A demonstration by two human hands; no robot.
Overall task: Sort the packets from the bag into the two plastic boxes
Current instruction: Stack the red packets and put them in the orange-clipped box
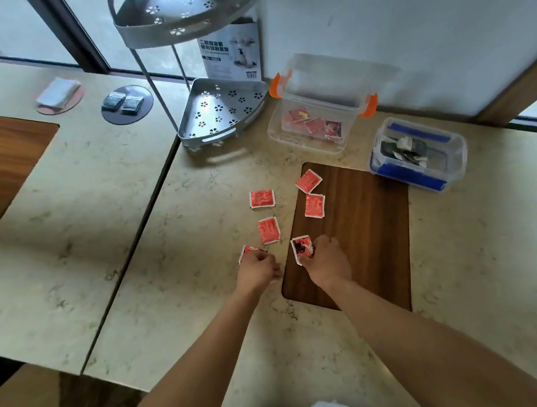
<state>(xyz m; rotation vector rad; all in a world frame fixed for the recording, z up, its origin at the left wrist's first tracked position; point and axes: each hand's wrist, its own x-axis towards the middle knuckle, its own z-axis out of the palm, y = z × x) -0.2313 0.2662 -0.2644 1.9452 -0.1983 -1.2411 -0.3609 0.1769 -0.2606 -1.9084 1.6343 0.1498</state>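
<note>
Head view: red packet (302,249) in right hand (327,261)

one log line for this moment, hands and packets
left hand: gripping red packet | right hand: gripping red packet | loose red packets: four | orange-latch box: red packets | blue-latch box: dark packets

Way to boxes open over board (363,229); 4 loose packets (262,198) between, rack (220,112) left.

Six red packets, two boxes, two dark packets

Four red packets (262,198) lie loose at centre, two sit in hands; plastic boxes: orange-latched (312,137) at 1 o'clock, blue-latched (456,157) at 2; dark packets (114,101) at 10.
</note>
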